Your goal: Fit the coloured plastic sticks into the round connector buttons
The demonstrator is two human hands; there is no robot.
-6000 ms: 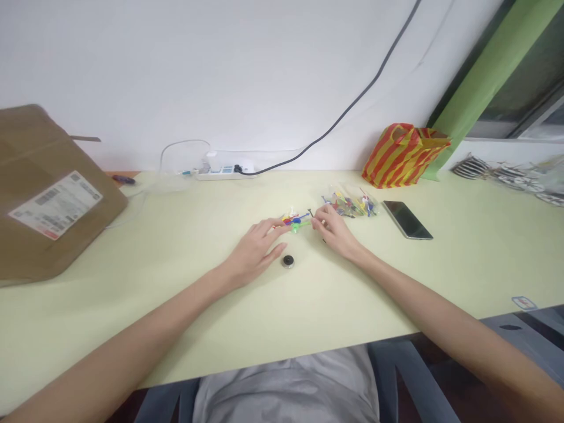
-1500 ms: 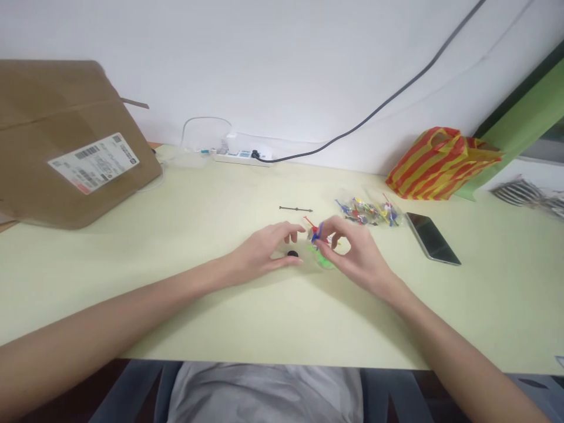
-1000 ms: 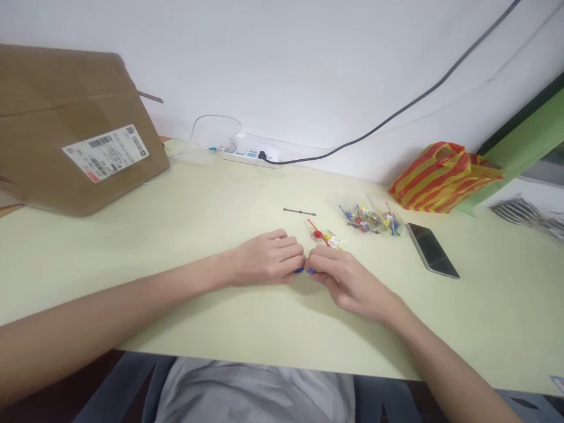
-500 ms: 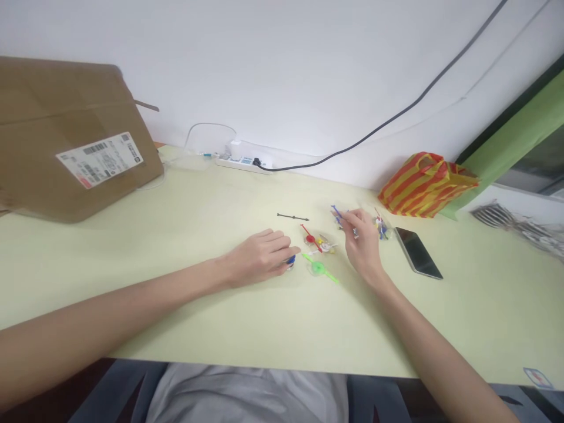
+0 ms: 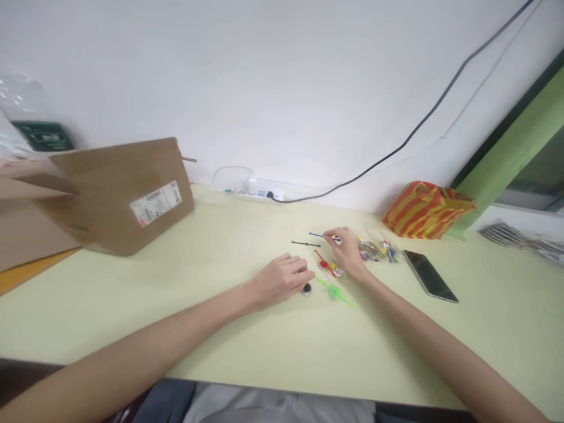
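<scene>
My right hand pinches a thin blue arrow between thumb and fingertips, close to the table top. Just to its left lies a black arrow. My left hand rests on the table with curled fingers, its fingertips at a small black round piece with a clear base. Between the hands sit a red arrow spinner and a light green arrow spinner. A small yellow and white piece is beside the red one, partly hidden by my right hand.
Bagged colourful small parts lie right of my right hand, near a phone. A striped red-yellow bag stands behind. Along the wall is a power strip with a black cable. A cardboard box occupies the left.
My right hand has brought the blue arrow leftward and down, beside the black arrow. Blue showed at my left fingertips before; now the black round piece shows there. The camera view has shifted.
</scene>
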